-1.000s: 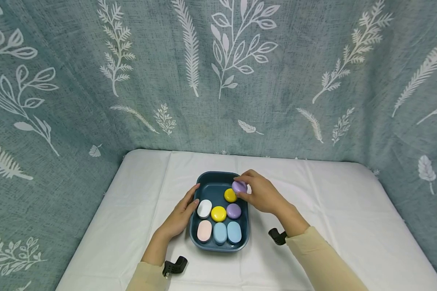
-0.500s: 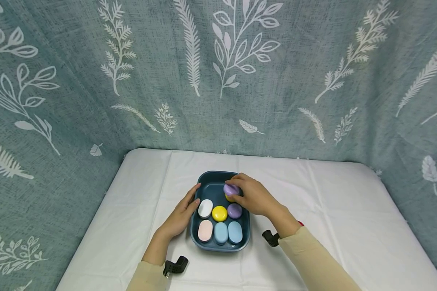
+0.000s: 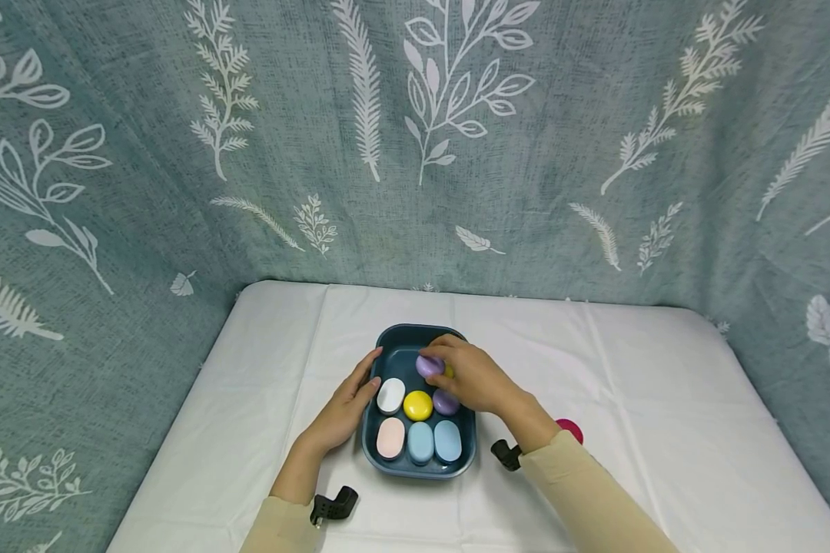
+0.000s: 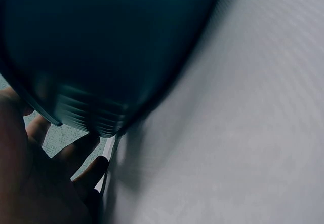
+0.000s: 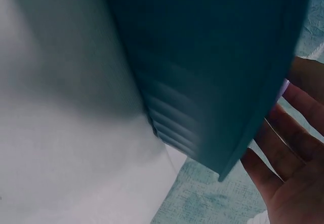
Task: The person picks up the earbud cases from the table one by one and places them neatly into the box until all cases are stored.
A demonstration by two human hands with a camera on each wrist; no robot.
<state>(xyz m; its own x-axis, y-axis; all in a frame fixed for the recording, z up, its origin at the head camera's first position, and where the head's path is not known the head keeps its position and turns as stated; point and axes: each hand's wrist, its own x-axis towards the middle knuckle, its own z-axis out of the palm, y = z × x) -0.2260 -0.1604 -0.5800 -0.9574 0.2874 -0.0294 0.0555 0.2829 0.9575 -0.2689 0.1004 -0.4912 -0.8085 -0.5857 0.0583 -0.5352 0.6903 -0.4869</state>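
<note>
A dark blue tray (image 3: pixel 399 340) sits on the white table and holds several small rounded cases: white (image 3: pixel 390 395), yellow (image 3: pixel 418 405), pink (image 3: pixel 390 438) and two light blue ones (image 3: pixel 433 442). My right hand (image 3: pixel 466 375) reaches over the tray and pinches a purple case (image 3: pixel 428 365) low above its back half. Another purple case (image 3: pixel 444 402) shows partly under that hand. My left hand (image 3: pixel 348 405) rests with straight fingers against the tray's left wall. In both wrist views the tray's outer wall (image 4: pixel 96 57) (image 5: pixel 212 67) fills the frame, blurred.
A pink round object (image 3: pixel 570 428) lies on the table just right of my right wrist. The white cloth-covered table (image 3: pixel 636 399) is backed by a grey-green leaf-print curtain (image 3: pixel 415 138) on three sides.
My right hand has carried the purple case leftward and down into the tray, now covering the back yellow case. The left hand has stayed put.
</note>
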